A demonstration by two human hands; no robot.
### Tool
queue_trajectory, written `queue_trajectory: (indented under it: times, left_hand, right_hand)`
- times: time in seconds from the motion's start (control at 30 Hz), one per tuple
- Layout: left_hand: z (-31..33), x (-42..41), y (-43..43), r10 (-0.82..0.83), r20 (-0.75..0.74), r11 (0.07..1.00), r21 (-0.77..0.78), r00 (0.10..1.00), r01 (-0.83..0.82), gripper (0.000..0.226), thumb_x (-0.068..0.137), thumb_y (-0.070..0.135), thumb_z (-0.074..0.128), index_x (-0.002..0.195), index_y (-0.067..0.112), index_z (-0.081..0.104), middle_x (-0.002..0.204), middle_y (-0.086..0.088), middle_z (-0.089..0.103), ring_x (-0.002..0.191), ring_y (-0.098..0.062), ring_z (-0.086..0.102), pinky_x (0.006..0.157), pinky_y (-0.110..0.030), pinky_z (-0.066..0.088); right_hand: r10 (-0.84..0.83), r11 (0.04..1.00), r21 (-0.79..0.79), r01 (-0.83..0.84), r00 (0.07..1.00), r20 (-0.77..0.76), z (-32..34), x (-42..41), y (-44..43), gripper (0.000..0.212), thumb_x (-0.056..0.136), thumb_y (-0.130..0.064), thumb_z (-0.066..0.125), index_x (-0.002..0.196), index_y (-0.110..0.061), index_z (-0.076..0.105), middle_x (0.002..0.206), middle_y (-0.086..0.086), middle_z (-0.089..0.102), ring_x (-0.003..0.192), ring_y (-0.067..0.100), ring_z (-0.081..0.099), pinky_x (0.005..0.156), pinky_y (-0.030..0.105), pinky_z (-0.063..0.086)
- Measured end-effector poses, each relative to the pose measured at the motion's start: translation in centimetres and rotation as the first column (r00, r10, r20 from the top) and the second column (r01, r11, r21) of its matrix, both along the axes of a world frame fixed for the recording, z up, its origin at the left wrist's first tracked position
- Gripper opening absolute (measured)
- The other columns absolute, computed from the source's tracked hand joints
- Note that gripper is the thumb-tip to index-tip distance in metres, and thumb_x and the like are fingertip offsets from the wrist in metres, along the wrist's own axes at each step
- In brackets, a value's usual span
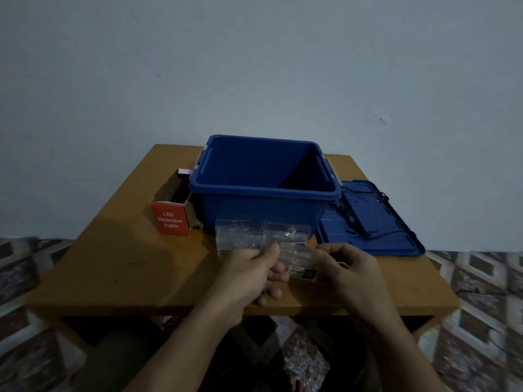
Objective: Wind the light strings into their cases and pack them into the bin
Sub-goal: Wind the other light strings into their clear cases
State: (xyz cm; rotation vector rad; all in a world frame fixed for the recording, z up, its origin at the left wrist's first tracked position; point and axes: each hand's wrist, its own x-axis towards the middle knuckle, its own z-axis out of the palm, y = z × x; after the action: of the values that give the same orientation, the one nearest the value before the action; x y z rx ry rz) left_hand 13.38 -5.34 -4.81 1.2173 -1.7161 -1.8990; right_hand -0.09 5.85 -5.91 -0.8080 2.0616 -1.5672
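Note:
An open blue bin [263, 205] stands at the middle of the wooden table [113, 267]. In front of it lies clear plastic packaging [249, 232] with a thin light string inside. My left hand [252, 274] grips the near part of the clear packaging. My right hand [343, 268] pinches its right edge near a small dark label. A red cardboard case [169, 219] marked "LED Decorative Lights" lies open to the left of the bin. A dark light string [356, 219] lies loose on the blue lid [376, 239] to the right.
The table's near edge runs just under my wrists. A plain wall rises close behind the bin. Patterned floor shows on both sides of the table. Bare tabletop lies at the near left.

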Motion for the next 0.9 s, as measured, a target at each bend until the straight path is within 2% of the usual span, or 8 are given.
queue_trajectory:
  times: [0.17, 0.33, 0.4, 0.5, 0.6, 0.7, 0.8, 0.9]
  left_hand:
    - [0.3, -1.2, -0.2, 0.038, 0.015, 0.999, 0.013, 0.999, -0.039, 0.039, 0.102, 0.04, 0.052, 0.092, 0.008, 0.072, 0.079, 0.0, 0.078, 0.052, -0.011, 0.063, 0.045, -0.021, 0.042]
    - [0.3, -0.9, -0.4, 0.086, -0.023, 0.992, 0.096, 0.996, -0.084, 0.039, 0.101, 0.04, 0.054, 0.095, 0.007, 0.073, 0.086, -0.002, 0.079, 0.057, -0.016, 0.065, 0.046, -0.023, 0.042]
    - [0.1, -0.4, -0.5, 0.084, -0.029, 0.99, 0.117, 0.996, -0.08, 0.034, 0.1, 0.036, 0.056, 0.097, 0.007, 0.073, 0.089, -0.001, 0.079, 0.057, -0.016, 0.065, 0.046, -0.023, 0.041]
    - [-0.2, 0.5, -0.9, 0.058, 0.01, 0.995, 0.082, 0.998, -0.058, 0.028, 0.099, 0.033, 0.058, 0.096, 0.009, 0.074, 0.091, 0.0, 0.078, 0.059, -0.015, 0.063, 0.046, -0.023, 0.04]
    - [-0.2, 1.6, -1.3, 0.028, 0.039, 0.999, 0.024, 0.999, -0.029, 0.028, 0.098, 0.032, 0.06, 0.089, 0.011, 0.076, 0.093, -0.001, 0.078, 0.061, -0.016, 0.064, 0.048, -0.025, 0.04]
    - [0.2, 3.1, -1.6, 0.016, 0.021, 0.999, -0.032, 1.0, -0.015, 0.027, 0.097, 0.028, 0.061, 0.086, 0.009, 0.076, 0.091, -0.002, 0.078, 0.06, -0.018, 0.064, 0.047, -0.026, 0.039]
    - [0.9, 5.0, -2.4, 0.052, 0.036, 0.991, -0.126, 0.998, -0.047, 0.024, 0.096, 0.025, 0.061, 0.085, 0.009, 0.075, 0.086, 0.003, 0.077, 0.057, -0.014, 0.064, 0.048, -0.025, 0.041]
    - [1.9, 7.2, -4.0, 0.172, 0.044, 0.954, -0.255, 0.984, -0.156, 0.022, 0.096, 0.024, 0.06, 0.084, 0.012, 0.074, 0.083, 0.005, 0.075, 0.055, -0.01, 0.063, 0.05, -0.024, 0.044]
  right_hand:
    - [-0.039, 0.999, -0.006, 0.039, 0.999, 0.003, -0.1, -0.5, -0.6, 0.011, 0.094, -0.029, 0.066, 0.094, -0.019, 0.07, 0.084, 0.003, 0.072, 0.073, 0.015, 0.066, 0.061, 0.023, 0.05]
    - [-0.074, 0.996, -0.048, 0.074, 0.997, 0.002, -0.7, -0.4, -2.1, 0.008, 0.094, -0.023, 0.068, 0.091, -0.015, 0.07, 0.081, 0.004, 0.071, 0.07, 0.011, 0.065, 0.062, 0.021, 0.05]
    - [-0.077, 0.996, -0.044, 0.076, 0.997, -0.012, -1.0, -0.3, -2.5, 0.008, 0.094, -0.024, 0.067, 0.092, -0.016, 0.068, 0.08, 0.003, 0.071, 0.064, 0.005, 0.065, 0.057, 0.015, 0.048]
    - [-0.086, 0.995, -0.043, 0.084, 0.996, -0.024, -1.1, 0.0, -2.7, 0.012, 0.094, -0.029, 0.067, 0.094, -0.016, 0.067, 0.081, 0.002, 0.071, 0.061, 0.0, 0.064, 0.053, 0.011, 0.047]
    - [-0.103, 0.993, -0.058, 0.103, 0.995, 0.0, -1.1, 0.1, -2.3, 0.02, 0.093, -0.038, 0.065, 0.095, -0.018, 0.068, 0.079, 0.002, 0.072, 0.071, 0.011, 0.069, 0.062, 0.023, 0.053]
    - [-0.179, 0.982, -0.081, 0.172, 0.98, -0.091, -1.0, 0.4, -2.0, 0.013, 0.095, -0.035, 0.064, 0.091, -0.022, 0.066, 0.079, 0.0, 0.071, 0.077, 0.017, 0.068, 0.069, 0.039, 0.059]
    - [-0.228, 0.97, -0.142, 0.197, 0.937, -0.263, 0.1, 1.4, -2.0, 0.008, 0.096, -0.023, 0.062, 0.09, -0.029, 0.061, 0.086, -0.007, 0.065, 0.075, 0.004, 0.062, 0.063, 0.025, 0.053]
    - [-0.154, 0.984, -0.146, 0.103, 0.904, -0.398, 1.8, 3.4, -3.0, 0.012, 0.095, -0.018, 0.06, 0.091, -0.029, 0.06, 0.087, -0.011, 0.062, 0.077, 0.001, 0.058, 0.062, 0.015, 0.041]
